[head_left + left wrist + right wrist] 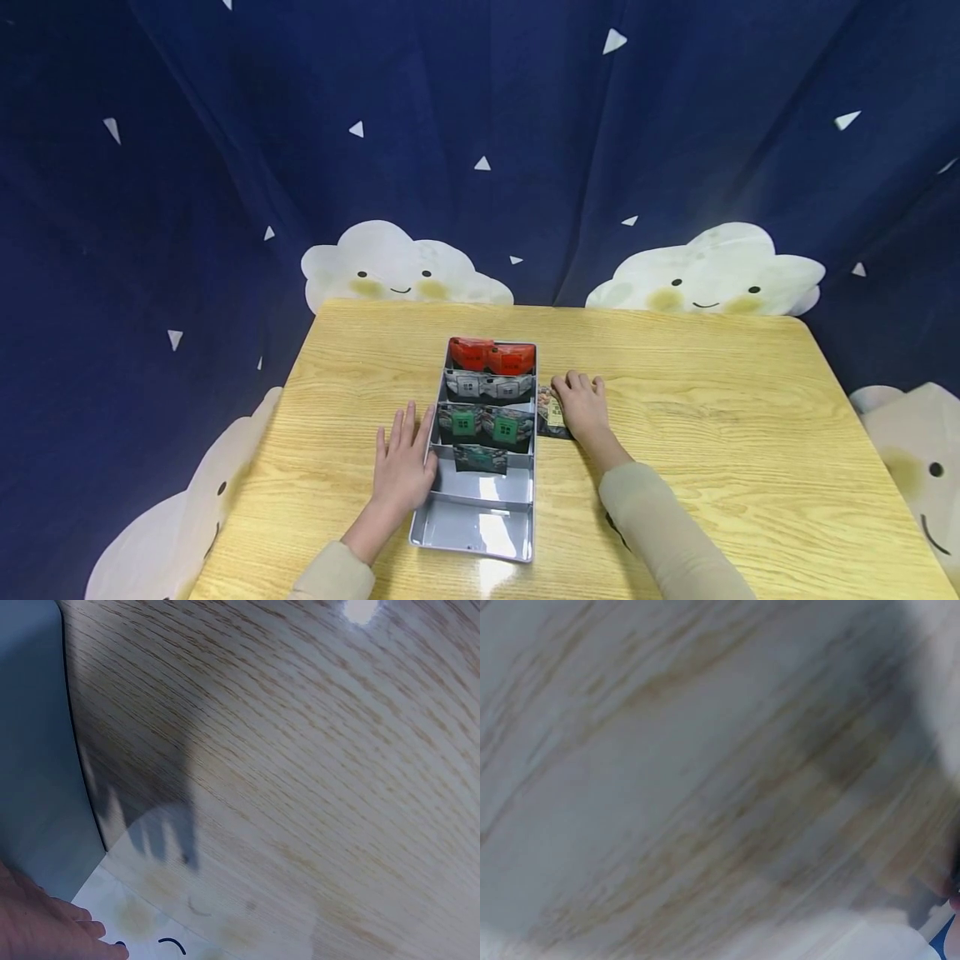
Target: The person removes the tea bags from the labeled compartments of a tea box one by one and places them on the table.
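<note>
Motion blur is smearing the right wrist view, leaving only wood grain. The right hand (582, 406) is covering part of a dark packet (553, 414), whose print is too small to read.

Grey tray (517, 546) on a yellow wood-grain table (712, 417); red packets (491, 357), grey-white packets (487, 387), green-labelled packets (483, 427). Navy backdrop (225, 167), white triangles, smiling cream clouds.
</note>
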Demonstrator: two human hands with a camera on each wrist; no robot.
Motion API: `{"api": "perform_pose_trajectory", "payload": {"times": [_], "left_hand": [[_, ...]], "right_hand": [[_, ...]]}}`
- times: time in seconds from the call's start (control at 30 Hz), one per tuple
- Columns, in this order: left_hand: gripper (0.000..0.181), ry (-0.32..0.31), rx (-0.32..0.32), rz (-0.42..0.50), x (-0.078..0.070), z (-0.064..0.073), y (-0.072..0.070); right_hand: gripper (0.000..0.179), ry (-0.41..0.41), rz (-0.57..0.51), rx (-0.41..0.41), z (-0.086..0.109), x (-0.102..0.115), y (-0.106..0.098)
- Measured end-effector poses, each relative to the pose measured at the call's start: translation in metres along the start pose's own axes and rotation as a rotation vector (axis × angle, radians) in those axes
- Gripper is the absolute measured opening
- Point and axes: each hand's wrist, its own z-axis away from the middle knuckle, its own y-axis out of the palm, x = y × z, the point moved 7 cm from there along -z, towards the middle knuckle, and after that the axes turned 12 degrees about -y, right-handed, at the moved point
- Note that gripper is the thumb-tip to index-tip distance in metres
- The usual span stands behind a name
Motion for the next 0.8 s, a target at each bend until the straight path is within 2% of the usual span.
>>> {"api": "perform_pose_trajectory", "payload": {"times": [0.3, 0.43, 0.63, 0.8], "left_hand": [[0.062, 0.003, -0.003, -0.006, 0.000, 0.000, -0.001], [0.062, 0.003, 0.002, -0.015, 0.001, 0.000, 0.000], [0.062, 0.001, 0.001, -0.008, 0.001, 0.000, 0.000], [0.062, 0.005, -0.001, -0.010, 0.000, 0.000, 0.000]], "right_hand": [[0.019, 0.024, -0.033, 0.048, 0.000, -0.001, 0.000], [0.020, 0.039, -0.046, 0.030, -0.003, -0.001, -0.005], [0.023, 0.039, -0.052, -0.062, -0.010, 0.003, -0.032], [0.021, 0.013, -0.049, -0.190, -0.016, 0.016, -0.063]]}}
